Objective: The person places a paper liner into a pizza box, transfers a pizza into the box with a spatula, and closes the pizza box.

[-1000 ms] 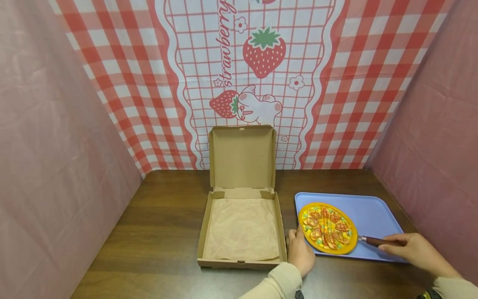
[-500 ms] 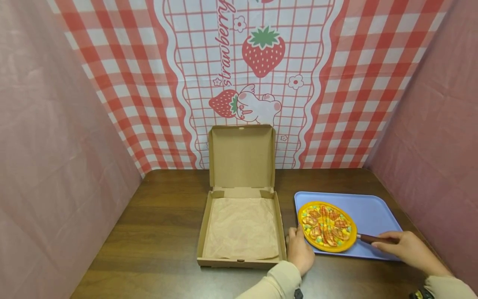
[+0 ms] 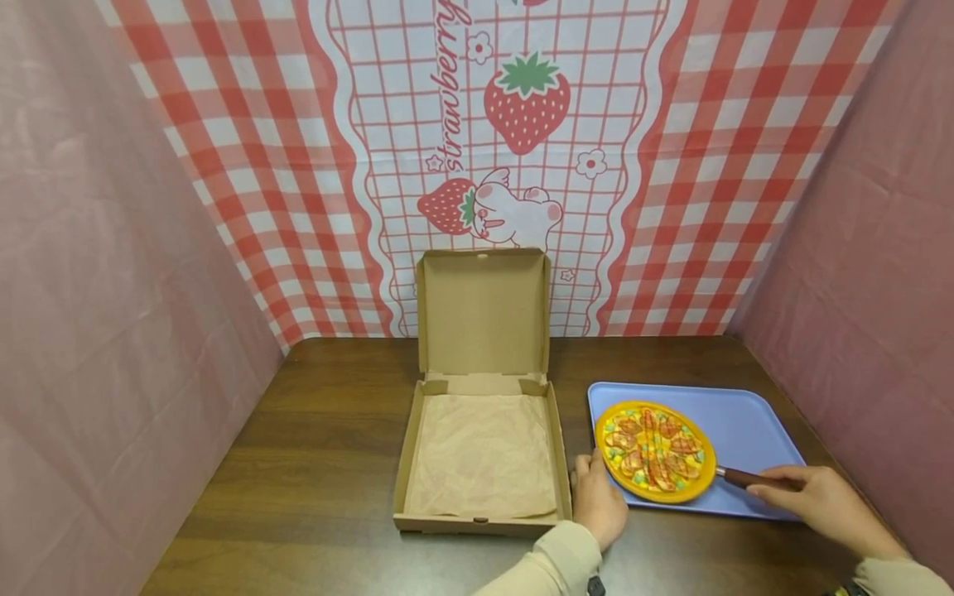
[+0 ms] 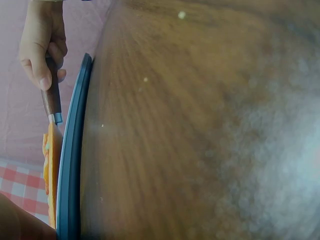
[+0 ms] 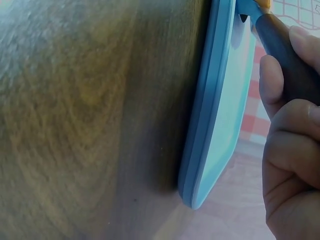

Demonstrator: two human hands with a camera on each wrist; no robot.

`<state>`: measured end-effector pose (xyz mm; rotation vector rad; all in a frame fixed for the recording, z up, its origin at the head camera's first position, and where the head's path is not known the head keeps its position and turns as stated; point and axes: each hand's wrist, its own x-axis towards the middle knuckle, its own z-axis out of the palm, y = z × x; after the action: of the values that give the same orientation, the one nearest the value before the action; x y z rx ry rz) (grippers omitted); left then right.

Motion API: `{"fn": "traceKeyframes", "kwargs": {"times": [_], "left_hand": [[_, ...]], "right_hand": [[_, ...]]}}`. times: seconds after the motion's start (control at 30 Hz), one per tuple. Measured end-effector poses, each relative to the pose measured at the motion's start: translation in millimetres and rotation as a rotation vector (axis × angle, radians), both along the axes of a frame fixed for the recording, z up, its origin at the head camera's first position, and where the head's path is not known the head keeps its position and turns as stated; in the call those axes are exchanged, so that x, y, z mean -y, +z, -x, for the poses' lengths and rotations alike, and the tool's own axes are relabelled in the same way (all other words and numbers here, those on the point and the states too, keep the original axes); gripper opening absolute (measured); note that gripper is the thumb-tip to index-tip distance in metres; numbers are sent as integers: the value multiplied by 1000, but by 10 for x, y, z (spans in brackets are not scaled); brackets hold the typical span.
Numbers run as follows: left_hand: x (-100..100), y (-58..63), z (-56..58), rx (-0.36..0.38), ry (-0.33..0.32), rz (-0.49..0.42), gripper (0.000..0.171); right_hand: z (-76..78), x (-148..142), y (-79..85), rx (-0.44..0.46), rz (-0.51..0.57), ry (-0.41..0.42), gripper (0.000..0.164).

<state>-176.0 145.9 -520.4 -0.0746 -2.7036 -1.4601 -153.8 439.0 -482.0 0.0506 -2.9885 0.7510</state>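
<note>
A round pizza [image 3: 654, 454] with a bright yellow-orange crust lies over the left part of a blue tray [image 3: 745, 422]. My right hand [image 3: 827, 501] grips the dark wooden handle of a spatula [image 3: 749, 479]; its blade is hidden beneath the pizza. In the right wrist view, curled fingers wrap that handle [image 5: 290, 60]. The left hand [image 3: 599, 501] is at the tray's left front rim, fingertips by the pizza's edge. Whether it pinches the rim or only touches there is hidden. Side-on in the left wrist view, the pizza [image 4: 52, 175] shows just above the tray rim [image 4: 72, 150].
Left of the tray stands an open cardboard pizza box [image 3: 402, 488], lined with brown paper [image 3: 484, 455], its lid [image 3: 484, 314] upright at the back. Pink cloth walls both sides of the wooden table [image 3: 320, 463]; a red-checked strawberry cloth [image 3: 522, 108] hangs behind.
My right hand with the spatula has shifted slightly left, then a little back right. The pizza moves slightly with it; the left hand stays in place.
</note>
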Motion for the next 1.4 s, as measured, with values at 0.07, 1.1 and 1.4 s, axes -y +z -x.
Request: {"fn": "traceKeyframes", "kwargs": {"times": [0.07,1.1,1.4], "left_hand": [[0,-5,-5,-6,2,-7,55],[31,171,-55,102,-67,-16,64],[254,552,-77,105,-186,-107,68]], "right_hand": [[-7,-8,0,0,-8,-7,33],[-66,-48,432,52,84,-113,49],[-26,72,564,-10,71,-102,47]]}}
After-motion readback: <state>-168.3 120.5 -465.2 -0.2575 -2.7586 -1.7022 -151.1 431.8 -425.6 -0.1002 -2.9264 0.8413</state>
